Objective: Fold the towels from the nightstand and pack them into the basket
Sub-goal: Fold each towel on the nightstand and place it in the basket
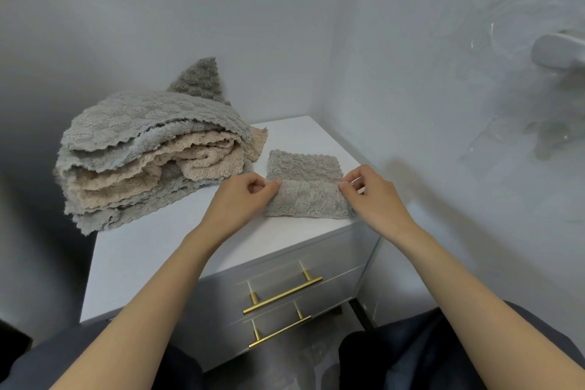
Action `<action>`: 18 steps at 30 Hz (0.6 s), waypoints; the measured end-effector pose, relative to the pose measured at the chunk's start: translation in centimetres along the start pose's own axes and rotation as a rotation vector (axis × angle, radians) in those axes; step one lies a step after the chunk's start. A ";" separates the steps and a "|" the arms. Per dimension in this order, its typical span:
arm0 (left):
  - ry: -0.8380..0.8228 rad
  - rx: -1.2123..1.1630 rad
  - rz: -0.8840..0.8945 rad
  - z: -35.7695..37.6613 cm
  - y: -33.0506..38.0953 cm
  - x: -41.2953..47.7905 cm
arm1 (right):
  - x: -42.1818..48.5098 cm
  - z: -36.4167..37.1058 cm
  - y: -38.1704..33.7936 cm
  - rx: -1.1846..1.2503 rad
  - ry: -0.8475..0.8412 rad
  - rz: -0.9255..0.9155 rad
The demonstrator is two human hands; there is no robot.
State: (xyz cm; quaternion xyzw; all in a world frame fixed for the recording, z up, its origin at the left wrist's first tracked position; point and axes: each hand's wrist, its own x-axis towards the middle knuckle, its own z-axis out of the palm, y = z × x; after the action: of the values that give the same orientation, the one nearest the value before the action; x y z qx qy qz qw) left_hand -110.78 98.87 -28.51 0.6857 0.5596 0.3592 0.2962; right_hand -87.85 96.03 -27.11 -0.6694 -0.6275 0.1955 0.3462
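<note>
One small grey towel [305, 190] is laid half-folded on the nightstand [177, 247], its folded edge pinched by fingers of left hand [243, 196] and right hand [370, 193]. Beside it grey and beige towels [142, 155] are heaped; drawers [332, 252] are closed.

The towel pile [142, 152] is lying on the worktop [152, 256] at ten o'clock from the small towel [305, 190], which is sitting near the four o'clock corner.

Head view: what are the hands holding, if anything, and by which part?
The small grey towel: left hand pinches its fold's left end, right hand the right end.
</note>
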 end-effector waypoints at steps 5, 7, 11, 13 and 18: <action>0.089 0.100 -0.040 0.9 -0.1 0.4 | -0.5 0.6 -0.4 -0.174 0.124 -0.115; 0.108 0.127 -0.053 1.1 -0.1 0.5 | -1.0 0.9 -1.0 -0.265 0.168 -0.264; 0.121 0.153 -0.065 1.2 -0.1 0.7 | -1.9 2.4 -2.5 -0.398 0.029 -0.447; 0.118 0.155 -0.074 1.2 0.0 0.7 | -2.3 3.6 -3.0 -0.468 -0.070 -0.467; 0.107 0.164 -0.089 1.2 0.2 0.8 | -2.7 5.1 -3.0 -0.598 -0.150 -0.462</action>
State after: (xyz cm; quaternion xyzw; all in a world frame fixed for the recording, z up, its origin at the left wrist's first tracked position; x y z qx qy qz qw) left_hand -109.59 99.64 -28.94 0.6621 0.6318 0.3348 0.2245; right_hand -93.88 94.46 -28.91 -0.5657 -0.8147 -0.0310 0.1237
